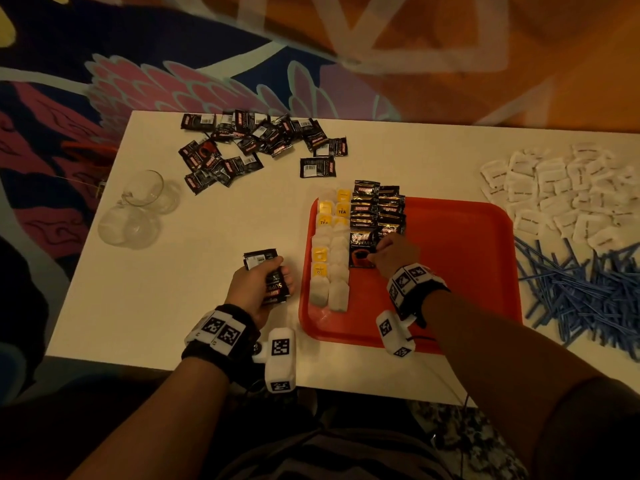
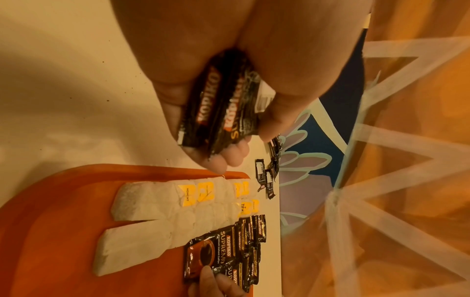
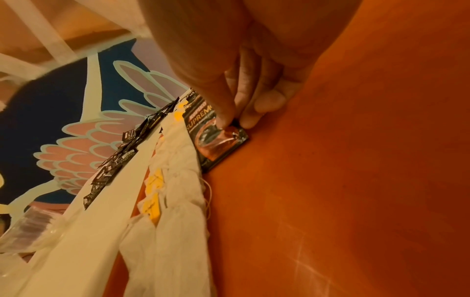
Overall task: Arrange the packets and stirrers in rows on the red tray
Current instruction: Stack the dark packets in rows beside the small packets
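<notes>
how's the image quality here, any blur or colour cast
Head view: warm orange cast, floor beyond the table smeared. Left wrist view: left hand looms soft and bulged, coffee packets still readable. Right wrist view: right hand blurred, red tray shows faint glare streaks.

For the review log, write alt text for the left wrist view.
The left hand grips a bundle of black coffee sachets above a white table. Below, a red tray holds rows of tea bags and coffee packets.
</notes>
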The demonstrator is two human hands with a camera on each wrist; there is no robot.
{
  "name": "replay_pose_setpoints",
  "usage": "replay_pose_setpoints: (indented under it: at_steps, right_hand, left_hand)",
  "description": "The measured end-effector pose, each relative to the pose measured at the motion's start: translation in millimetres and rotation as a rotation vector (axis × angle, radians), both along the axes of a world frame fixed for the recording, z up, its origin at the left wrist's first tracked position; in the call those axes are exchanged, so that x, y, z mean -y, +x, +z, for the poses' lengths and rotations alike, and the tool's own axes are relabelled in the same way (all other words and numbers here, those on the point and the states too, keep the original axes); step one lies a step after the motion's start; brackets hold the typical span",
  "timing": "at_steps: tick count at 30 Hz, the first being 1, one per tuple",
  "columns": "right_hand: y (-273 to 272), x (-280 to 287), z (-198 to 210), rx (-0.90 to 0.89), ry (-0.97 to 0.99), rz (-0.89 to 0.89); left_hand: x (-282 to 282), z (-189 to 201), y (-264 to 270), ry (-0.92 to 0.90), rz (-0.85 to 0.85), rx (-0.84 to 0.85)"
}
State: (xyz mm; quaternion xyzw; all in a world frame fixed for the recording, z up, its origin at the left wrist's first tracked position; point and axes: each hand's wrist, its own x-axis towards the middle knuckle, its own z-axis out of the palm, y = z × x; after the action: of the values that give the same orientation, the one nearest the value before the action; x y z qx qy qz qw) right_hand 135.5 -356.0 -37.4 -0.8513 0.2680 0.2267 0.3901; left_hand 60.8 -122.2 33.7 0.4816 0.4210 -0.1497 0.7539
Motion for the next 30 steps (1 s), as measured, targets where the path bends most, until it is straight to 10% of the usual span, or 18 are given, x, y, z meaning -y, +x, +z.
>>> replay_pose_setpoints:
  at_steps: [13, 23, 30]
  right_hand:
    - [-11, 10, 41, 0.137, -0.009, 0.171]
    - [-28, -8, 131, 0.109, 0.56, 0.323]
    - [-33, 8, 158, 0.549, 0.44, 0.119]
  left_hand:
    - [22, 14, 9, 0.068, -0.063, 0.058]
    - [63, 46, 17, 0.031, -0.201, 0.181]
    - [83, 68, 24, -0.111, -0.218, 0.121]
